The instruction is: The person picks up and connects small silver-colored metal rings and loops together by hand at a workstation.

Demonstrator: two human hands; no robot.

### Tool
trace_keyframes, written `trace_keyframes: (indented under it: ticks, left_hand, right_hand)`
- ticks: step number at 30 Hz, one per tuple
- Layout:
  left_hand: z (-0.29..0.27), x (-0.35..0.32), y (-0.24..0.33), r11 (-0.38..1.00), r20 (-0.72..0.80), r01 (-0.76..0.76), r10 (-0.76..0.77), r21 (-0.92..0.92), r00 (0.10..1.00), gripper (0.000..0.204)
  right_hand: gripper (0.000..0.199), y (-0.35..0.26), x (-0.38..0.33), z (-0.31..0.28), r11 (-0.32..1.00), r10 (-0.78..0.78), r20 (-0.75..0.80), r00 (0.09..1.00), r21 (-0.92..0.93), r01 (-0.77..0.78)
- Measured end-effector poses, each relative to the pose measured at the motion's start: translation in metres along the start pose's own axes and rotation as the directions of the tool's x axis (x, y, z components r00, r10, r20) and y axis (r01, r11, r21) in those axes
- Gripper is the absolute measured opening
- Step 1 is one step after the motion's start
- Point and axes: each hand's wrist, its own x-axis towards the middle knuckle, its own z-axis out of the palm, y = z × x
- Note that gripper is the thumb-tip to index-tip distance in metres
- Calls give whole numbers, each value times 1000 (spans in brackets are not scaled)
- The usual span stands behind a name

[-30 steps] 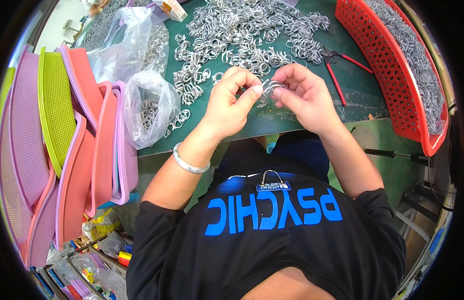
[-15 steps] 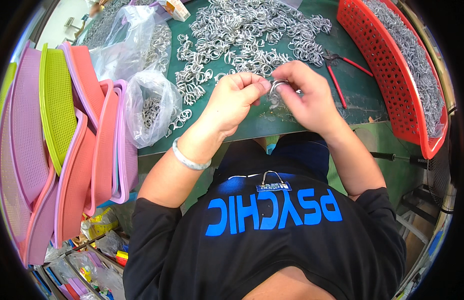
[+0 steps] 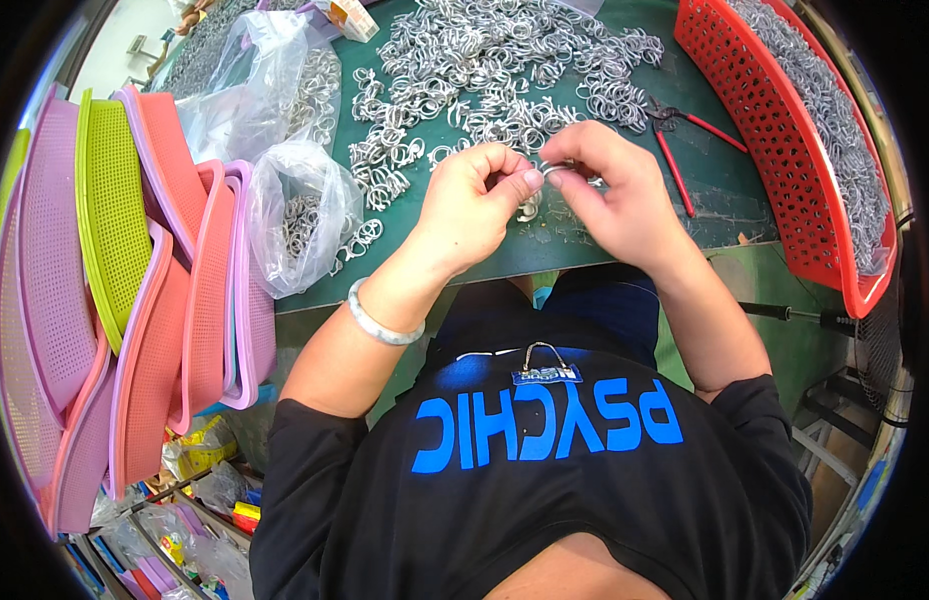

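Over the near edge of the green table, my two hands meet in front of a heap of silver-grey metal rings (image 3: 485, 70). A metal ring (image 3: 551, 169) sits between the fingertips. My right hand (image 3: 620, 195) pinches it with thumb and forefinger. My left hand (image 3: 480, 200), closed with the thumb against the forefinger, touches the ring's left side. Just below the left thumb shows a small silver metal piece (image 3: 530, 208); whether it hangs from the fingers or lies on the table I cannot tell. A pale bangle circles my left wrist.
Red-handled pliers (image 3: 675, 165) lie right of the heap. A red perforated basket (image 3: 785, 140) full of metal parts stands at the right. On the left are a clear bag of rings (image 3: 307, 220), a larger plastic bag (image 3: 255, 85) and stacked coloured plastic baskets (image 3: 115, 200).
My left hand has turned slightly and its thumb now points up more at the ring. The ring shows less between the fingers. The right hand has barely shifted.
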Motion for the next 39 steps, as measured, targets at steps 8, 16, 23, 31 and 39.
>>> trace_keyframes:
  ticks: [8,16,23,31,39]
  left_hand:
    - [-3,-1,4,895,22,101,-101,-434,995,22]
    - [0,0,-2,956,132,-109,149,-273,980,28]
    - [3,-3,-6,905,21,43,-38,-422,999,9]
    - [0,-1,1,834,60,209,-208,-510,976,11]
    - [-1,-3,-5,810,124,298,-274,-504,954,14]
  right_hand:
    - [15,0,4,-7,838,311,65,948,451,-306]
    - [14,4,5,-2,710,350,105,931,618,-337]
    - [16,4,1,-3,770,365,96,926,527,-358]
    - [18,5,-1,-4,795,327,129,936,498,-346]
    - [16,7,-4,-6,401,439,341,831,753,-521]
